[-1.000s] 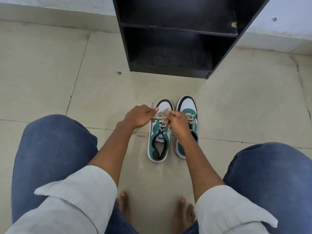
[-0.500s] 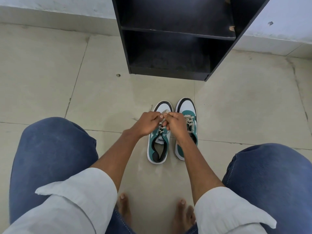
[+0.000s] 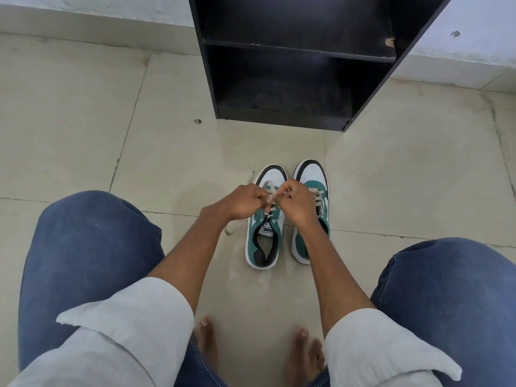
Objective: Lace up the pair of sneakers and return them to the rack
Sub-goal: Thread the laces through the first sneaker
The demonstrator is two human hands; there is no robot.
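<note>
The sneakers stand side by side on the floor in front of the black rack (image 3: 293,79), toes toward it. Left hand (image 3: 245,202) and right hand (image 3: 297,203) meet above the left sneaker (image 3: 264,241); each grip pinches the beige lace (image 3: 271,188). The right sneaker (image 3: 312,174) sits just beside it.

Both hands meet over the left sneaker (image 3: 264,236): left hand (image 3: 245,203) and right hand (image 3: 296,203) pinch its beige lace (image 3: 271,188). The right sneaker (image 3: 312,191) touches it; black rack (image 3: 293,65) stands beyond.
</note>
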